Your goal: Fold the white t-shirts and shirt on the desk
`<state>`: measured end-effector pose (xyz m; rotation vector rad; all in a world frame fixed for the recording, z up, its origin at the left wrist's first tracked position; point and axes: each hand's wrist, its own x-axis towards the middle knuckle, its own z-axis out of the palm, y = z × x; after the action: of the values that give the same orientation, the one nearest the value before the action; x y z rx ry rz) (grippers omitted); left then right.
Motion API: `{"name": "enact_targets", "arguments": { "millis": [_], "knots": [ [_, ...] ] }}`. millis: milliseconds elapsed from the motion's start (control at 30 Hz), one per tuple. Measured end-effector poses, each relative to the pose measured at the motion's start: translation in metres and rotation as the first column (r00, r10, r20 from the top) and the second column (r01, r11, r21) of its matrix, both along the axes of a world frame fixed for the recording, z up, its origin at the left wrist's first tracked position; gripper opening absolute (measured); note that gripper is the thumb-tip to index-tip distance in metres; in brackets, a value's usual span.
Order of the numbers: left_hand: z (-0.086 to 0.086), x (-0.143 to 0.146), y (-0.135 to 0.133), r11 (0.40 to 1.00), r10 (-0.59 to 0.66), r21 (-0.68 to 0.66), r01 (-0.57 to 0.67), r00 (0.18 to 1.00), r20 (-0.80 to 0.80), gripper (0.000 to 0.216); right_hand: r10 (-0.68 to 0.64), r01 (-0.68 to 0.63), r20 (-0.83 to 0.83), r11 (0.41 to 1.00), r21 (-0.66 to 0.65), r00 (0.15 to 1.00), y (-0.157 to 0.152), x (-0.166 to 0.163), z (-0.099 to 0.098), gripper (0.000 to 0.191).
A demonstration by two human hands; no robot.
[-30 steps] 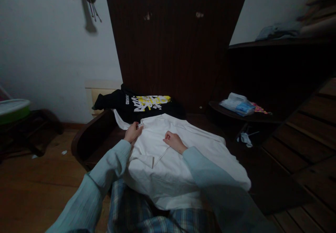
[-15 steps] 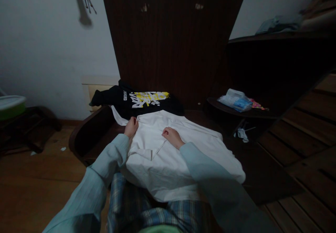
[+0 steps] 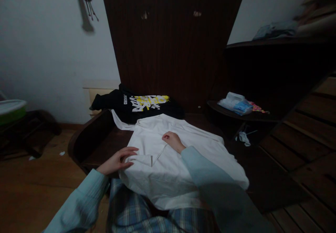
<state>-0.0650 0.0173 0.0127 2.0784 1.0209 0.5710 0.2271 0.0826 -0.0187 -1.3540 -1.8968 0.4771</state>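
Note:
A white garment (image 3: 183,163) lies spread in front of me on a dark wooden bench, its near edge hanging over my knees. My left hand (image 3: 122,159) is at its left edge, thumb and fingers apart around a small folded flap (image 3: 141,160). Over the middle of the cloth, my right hand (image 3: 172,140) is closed in a pinch. A thin white cord-like line (image 3: 159,153) runs from it down to the flap's corner; the fingertips hide its upper end. Behind the garment lies a black top (image 3: 110,100) with white and yellow lettering.
The bench's curved armrest (image 3: 78,138) rises at the left. To the right, a plastic package (image 3: 235,103) sits on a low dark shelf (image 3: 273,117) beside a pink patterned item. A green and white tub (image 3: 13,110) stands on a stool at far left.
My left hand has let go of the garment's upper left edge and moved down toward me, its fingers opening by the flap. My right hand stays in nearly the same place.

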Motion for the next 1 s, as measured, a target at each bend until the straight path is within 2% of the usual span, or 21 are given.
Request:
{"name": "enact_targets", "arguments": {
  "millis": [67, 200, 267, 333, 400, 567, 667, 767, 900, 1000],
  "knots": [
    [-0.004, -0.004, 0.001, 0.999, 0.028, -0.029, -0.026, 0.997, 0.076, 0.029, 0.004, -0.004, 0.004, 1.0, 0.008, 1.0, 0.0, 0.0, 0.0, 0.011],
    [-0.008, -0.017, 0.01, 0.981, 0.176, -0.12, -0.15, 0.951, 0.254, 0.035, 0.025, -0.025, -0.039, 1.0, -0.017, 0.999, 0.0, 0.001, 0.001, 0.008],
    [-0.005, -0.022, 0.014, 0.984, 0.143, -0.144, -0.106, 0.949, 0.281, 0.038, 0.027, -0.03, -0.073, 0.998, -0.048, 0.997, 0.0, 0.001, 0.001, 0.008],
    [-0.001, -0.023, 0.016, 0.985, 0.061, -0.173, -0.017, 0.966, 0.251, 0.041, 0.014, -0.023, -0.103, 0.996, -0.083, 0.995, -0.002, 0.001, 0.003, 0.008],
    [0.003, -0.021, 0.018, 0.976, 0.029, -0.217, 0.014, 0.98, 0.195, 0.044, -0.018, 0.003, -0.122, 0.993, -0.115, 0.992, -0.004, -0.001, 0.006, 0.008],
    [0.014, -0.007, 0.022, 0.966, 0.114, -0.244, -0.085, 0.988, 0.106, 0.039, -0.007, 0.006, -0.01, 0.995, -0.1, 1.0, -0.011, -0.004, 0.014, 0.017],
    [0.019, 0.003, 0.021, 0.97, 0.093, -0.232, -0.077, 0.994, 0.057, 0.04, 0.034, -0.032, 0.017, 0.994, -0.106, 0.999, -0.012, -0.004, 0.015, 0.014],
    [0.023, 0.008, 0.018, 0.973, 0.038, -0.227, -0.039, 0.999, -0.006, 0.043, 0.089, -0.093, -0.033, 0.987, -0.128, 0.995, -0.012, -0.004, 0.013, 0.017],
    [0.022, 0.001, 0.013, 0.978, -0.054, -0.202, 0.045, 0.998, -0.04, 0.052, 0.146, -0.164, -0.139, 0.979, -0.125, 0.979, -0.007, -0.002, 0.007, 0.016],
    [0.017, -0.009, 0.012, 0.982, -0.12, -0.15, 0.111, 0.991, -0.053, 0.064, 0.108, -0.144, -0.283, 0.984, -0.108, 0.953, 0.0, 0.002, 0.003, 0.014]
  ]
}}
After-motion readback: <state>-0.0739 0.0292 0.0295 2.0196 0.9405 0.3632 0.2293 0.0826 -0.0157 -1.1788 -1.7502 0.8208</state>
